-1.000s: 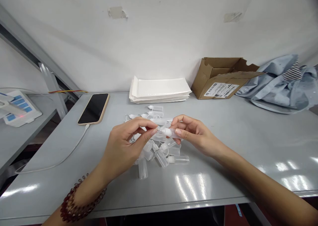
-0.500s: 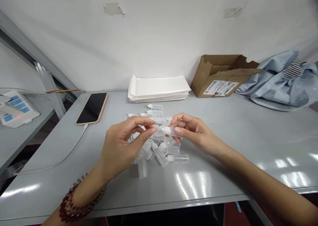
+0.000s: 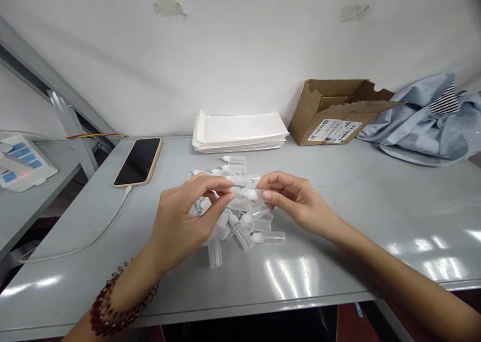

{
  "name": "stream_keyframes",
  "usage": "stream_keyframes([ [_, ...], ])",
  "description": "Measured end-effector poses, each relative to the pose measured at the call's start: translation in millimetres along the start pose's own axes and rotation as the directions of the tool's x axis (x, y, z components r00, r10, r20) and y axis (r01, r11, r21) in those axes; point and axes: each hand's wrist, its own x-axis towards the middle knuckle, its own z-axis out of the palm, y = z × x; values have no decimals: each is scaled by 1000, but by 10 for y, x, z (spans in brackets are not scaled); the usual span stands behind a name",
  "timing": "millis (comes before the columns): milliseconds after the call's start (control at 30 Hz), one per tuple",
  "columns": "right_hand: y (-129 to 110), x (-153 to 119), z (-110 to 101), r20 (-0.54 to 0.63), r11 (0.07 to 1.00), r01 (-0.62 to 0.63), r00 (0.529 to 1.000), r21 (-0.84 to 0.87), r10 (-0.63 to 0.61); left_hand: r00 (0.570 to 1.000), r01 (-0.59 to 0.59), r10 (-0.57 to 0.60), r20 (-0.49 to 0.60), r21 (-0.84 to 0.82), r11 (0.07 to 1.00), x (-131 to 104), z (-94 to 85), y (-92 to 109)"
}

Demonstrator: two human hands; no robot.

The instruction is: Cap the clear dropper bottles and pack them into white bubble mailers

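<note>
Between thumb and fingers of my right hand (image 3: 289,196) lies a small clear needle-tip bottle (image 3: 252,194), its white top and thin tip facing left. My left hand (image 3: 199,206) is closed in a pinch at the tip end of that bottle. What the left fingertips grip, perhaps a tiny cap, is too small to make out. Under and around both hands spreads a pile of similar bottles; one (image 3: 273,238) lies flat at the right front, another (image 3: 215,253) points toward the table's front edge. Part of the pile is hidden by my left hand.
Behind the pile, a stack of white padded envelopes (image 3: 240,131) lies against the wall. An open cardboard box (image 3: 334,116) stands to its right, next to blue fabric (image 3: 424,126). At left, a phone (image 3: 138,162) with a charging cable rests on the grey table (image 3: 356,181).
Both hands keep nearly the same pose around the bottle. The left fingertips have shifted very slightly left from its top. The view has moved a little.
</note>
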Motion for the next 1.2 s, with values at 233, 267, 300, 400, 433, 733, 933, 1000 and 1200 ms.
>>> stream_keyframes([
  [233,47,-55,59,-70,929,162,978,-333,-195,999,-28,27,33,38,999,-17,34,-10],
  [267,54,-61,68,-61,916,181,974,-358,-217,999,-31,30,30,37,999,-18,38,-13],
  [300,59,-66,74,-51,904,203,970,-376,-239,999,-35,34,28,35,999,-18,41,-15],
  [400,62,-75,84,-33,878,258,955,-402,-296,998,-50,50,35,-2,999,-20,50,-15],
  [433,61,-77,84,-28,874,273,951,-402,-309,998,-53,54,41,-22,998,-22,52,-15],
  [733,80,-100,92,-13,872,309,941,-380,-339,995,-60,66,68,-89,994,-30,64,-21],
  [933,96,-100,100,-4,870,314,940,-379,-341,995,-46,54,81,-100,994,-20,63,-16],
  [1000,101,-95,103,-1,869,314,940,-382,-340,995,-48,56,83,-102,994,-20,65,-17],
  [1200,75,-113,109,-3,891,257,961,-374,-278,994,-52,61,94,-101,994,-6,43,-16],
])
